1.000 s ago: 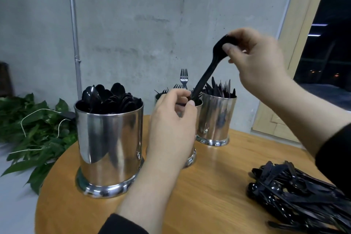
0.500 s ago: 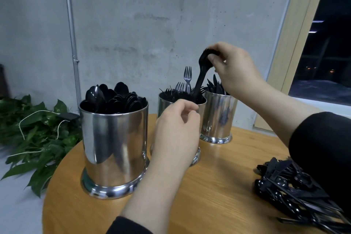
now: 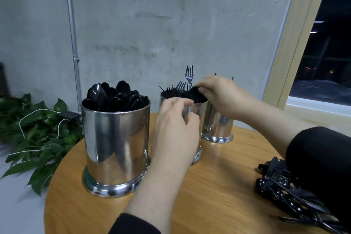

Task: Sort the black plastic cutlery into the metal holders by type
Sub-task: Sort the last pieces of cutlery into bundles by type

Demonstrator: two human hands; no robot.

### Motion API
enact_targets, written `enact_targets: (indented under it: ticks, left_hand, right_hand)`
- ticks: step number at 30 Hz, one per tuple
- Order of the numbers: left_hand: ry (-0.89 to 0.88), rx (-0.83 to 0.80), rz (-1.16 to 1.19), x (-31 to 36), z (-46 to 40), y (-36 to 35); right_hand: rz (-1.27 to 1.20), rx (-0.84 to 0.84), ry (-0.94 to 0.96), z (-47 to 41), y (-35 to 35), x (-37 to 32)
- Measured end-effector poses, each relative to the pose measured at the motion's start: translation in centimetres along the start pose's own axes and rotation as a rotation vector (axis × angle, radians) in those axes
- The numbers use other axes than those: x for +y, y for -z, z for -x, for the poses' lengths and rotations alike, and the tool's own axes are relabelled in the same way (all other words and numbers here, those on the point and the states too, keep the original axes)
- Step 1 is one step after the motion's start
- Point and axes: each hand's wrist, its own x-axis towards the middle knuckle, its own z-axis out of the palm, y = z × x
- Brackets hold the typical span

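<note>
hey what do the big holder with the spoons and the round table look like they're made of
Big holder: looks like polished metal, probably stainless steel; its wall mirrors the room. Spoons inside: glossy black, likely plastic. Table: wood or wood veneer, with visible grain and a smooth satin finish.

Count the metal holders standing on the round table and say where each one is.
3. The spoon holder stands nearest, at the left; the fork holder stands mid-table, partly behind the left hand; the third holder stands behind it, to the right. None seems hidden.
</note>
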Motion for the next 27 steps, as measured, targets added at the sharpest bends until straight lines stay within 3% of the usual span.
enact_targets:
  ticks: [4, 9, 13, 18, 20, 27]
  left_hand:
    - [-0.014, 0.035, -0.019, 0.1, 0.2, 0.0]
    - [-0.104, 0.051, 0.069, 1.6, 1.0, -0.1]
    - [-0.160, -0.227, 0.030, 3.8, 3.8, -2.6]
    - [-0.319, -0.750, -0.271, 5.8, 7.5, -7.1]
    - [-0.402, -0.882, -0.390, 6.2, 7.8, -8.8]
    - [-0.785, -0.898, -0.687, 7.6, 8.2, -13.9]
  right_hand:
    - [0.064, -0.001, 0.020, 0.9, -0.9, 0.2]
    - [-0.050, 0.216, -0.068, 6.8, 2.1, 0.3]
    - [0.008, 0.104, -0.198, 16.7, 4.1, 3.5]
    - [0.032, -0.089, -0.368, 27.4, 4.9, 7.2]
    - [0.011, -0.104, -0.375, 29.2, 4.9, 7.7]
    - [-0.042, 0.033, -0.436, 31.5, 6.4, 10.2]
